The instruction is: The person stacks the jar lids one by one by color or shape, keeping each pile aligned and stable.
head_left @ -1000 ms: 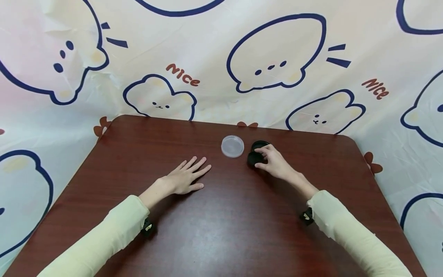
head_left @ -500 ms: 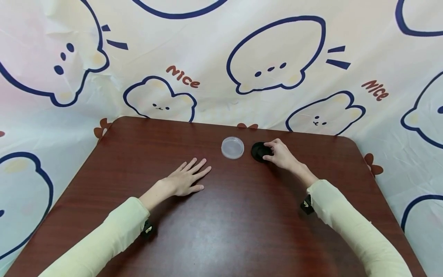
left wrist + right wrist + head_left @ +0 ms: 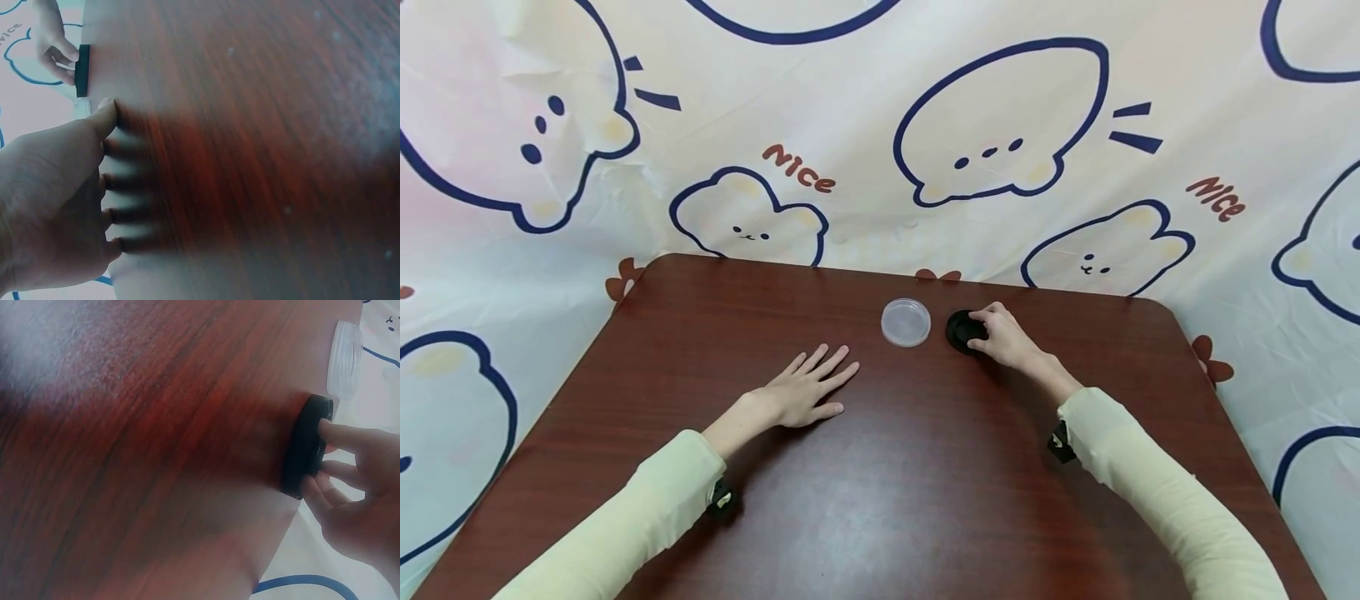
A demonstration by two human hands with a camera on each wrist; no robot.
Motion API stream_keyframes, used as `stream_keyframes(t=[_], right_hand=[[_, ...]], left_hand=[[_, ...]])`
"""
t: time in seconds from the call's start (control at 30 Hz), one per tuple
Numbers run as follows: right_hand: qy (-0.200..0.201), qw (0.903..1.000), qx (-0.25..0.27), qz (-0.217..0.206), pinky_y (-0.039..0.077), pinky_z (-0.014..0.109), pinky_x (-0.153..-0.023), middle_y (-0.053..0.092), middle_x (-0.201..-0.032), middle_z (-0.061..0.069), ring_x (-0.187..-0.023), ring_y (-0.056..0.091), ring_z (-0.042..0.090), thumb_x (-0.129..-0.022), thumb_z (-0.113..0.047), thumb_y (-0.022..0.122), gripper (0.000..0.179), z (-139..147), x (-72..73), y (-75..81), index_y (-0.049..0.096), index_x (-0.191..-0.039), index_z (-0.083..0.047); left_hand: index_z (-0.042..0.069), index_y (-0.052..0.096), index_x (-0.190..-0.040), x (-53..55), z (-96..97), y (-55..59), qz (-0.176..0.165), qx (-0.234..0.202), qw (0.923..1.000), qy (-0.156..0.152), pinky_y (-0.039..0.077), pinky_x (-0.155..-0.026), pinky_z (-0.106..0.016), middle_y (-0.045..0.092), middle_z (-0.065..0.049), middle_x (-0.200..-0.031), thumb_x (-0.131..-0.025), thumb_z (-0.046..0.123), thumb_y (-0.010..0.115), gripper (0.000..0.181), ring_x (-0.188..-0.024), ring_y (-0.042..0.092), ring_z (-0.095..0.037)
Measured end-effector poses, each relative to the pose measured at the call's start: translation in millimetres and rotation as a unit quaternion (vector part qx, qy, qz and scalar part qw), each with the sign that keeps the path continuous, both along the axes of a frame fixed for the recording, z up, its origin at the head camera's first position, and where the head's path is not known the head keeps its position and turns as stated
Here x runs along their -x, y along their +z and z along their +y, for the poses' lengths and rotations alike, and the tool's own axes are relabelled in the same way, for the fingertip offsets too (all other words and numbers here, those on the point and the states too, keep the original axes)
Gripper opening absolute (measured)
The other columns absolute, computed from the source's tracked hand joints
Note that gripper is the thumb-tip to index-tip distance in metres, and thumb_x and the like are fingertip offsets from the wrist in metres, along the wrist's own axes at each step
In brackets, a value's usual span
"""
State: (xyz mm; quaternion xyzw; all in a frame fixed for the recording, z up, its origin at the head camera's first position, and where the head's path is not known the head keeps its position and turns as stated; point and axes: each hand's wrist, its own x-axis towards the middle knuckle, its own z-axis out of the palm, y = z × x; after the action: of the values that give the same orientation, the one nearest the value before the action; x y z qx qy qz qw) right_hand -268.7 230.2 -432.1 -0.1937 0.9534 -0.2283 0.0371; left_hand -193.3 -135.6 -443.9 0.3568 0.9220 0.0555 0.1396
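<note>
My right hand (image 3: 1009,342) pinches a small black disc (image 3: 975,330) between thumb and fingers. The disc sits on or in a wider, low, round black dish (image 3: 953,332) on the table; which of the two I cannot tell. From the right wrist view, the black pieces (image 3: 303,450) appear as one thick round edge under the fingertips. Just left of them lies a clear round plastic dish (image 3: 906,323), not touched by either hand. My left hand (image 3: 801,392) rests palm down on the table with its fingers spread, holding nothing.
The brown wooden table (image 3: 880,483) has rounded far corners. Behind it and at both sides hangs a pale cloth (image 3: 865,208) printed with cartoon outlines, close to the table's far edge.
My right hand has moved slightly back and to the right, bringing the small black disc from in front of the black dish onto or into it. My left hand has stayed put.
</note>
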Motion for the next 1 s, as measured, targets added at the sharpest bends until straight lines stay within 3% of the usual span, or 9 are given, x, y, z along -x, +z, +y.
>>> stream_keyframes(t=[0.27,0.53,0.8,1.0], right_hand=[[-0.015,0.9999,-0.002,-0.003,0.044,0.049,-0.089,0.044,-0.125,0.032,-0.102,0.054,0.039,-0.088,-0.007,0.070,0.053,4.1,-2.7,-3.4,0.050,-0.132,0.014],[-0.022,0.9994,0.002,0.025,0.037,0.053,-0.096,0.038,-0.131,0.031,-0.121,0.037,0.045,-0.089,-0.010,0.070,0.058,4.3,-9.6,1.6,0.045,-0.139,0.008],[0.004,0.9980,0.056,0.030,0.045,0.050,-0.091,0.033,-0.133,0.030,-0.115,0.042,0.041,-0.091,-0.010,0.067,0.059,-0.5,-34.7,13.5,0.042,-0.142,0.006],[0.014,0.9993,0.035,0.001,0.036,0.057,-0.095,0.027,-0.137,0.031,-0.125,0.028,0.045,-0.093,-0.015,0.066,0.065,-6.1,-57.7,17.2,0.035,-0.146,0.004]], left_hand=[[0.016,0.019,-0.156,0.7,4.1,-0.3,-0.001,-0.004,1.0000,-0.005,0.010,-0.111,-0.059,0.006,-0.014,-0.161,-0.102,0.041,0.045,0.065,-0.145,0.004,-0.039],[0.018,0.017,-0.156,-1.4,4.8,1.3,-0.008,0.000,1.0000,-0.001,0.009,-0.112,-0.058,0.004,-0.013,-0.161,-0.102,0.043,0.044,0.065,-0.145,0.002,-0.039],[0.017,0.019,-0.156,-2.2,0.4,2.3,-0.006,-0.006,1.0000,0.005,0.010,-0.111,-0.059,0.005,-0.013,-0.161,-0.102,0.041,0.045,0.065,-0.145,0.003,-0.040],[0.017,0.017,-0.156,-1.7,-1.4,2.8,-0.015,-0.011,0.9998,0.008,0.009,-0.112,-0.058,0.004,-0.014,-0.161,-0.102,0.040,0.045,0.065,-0.145,0.002,-0.040]])
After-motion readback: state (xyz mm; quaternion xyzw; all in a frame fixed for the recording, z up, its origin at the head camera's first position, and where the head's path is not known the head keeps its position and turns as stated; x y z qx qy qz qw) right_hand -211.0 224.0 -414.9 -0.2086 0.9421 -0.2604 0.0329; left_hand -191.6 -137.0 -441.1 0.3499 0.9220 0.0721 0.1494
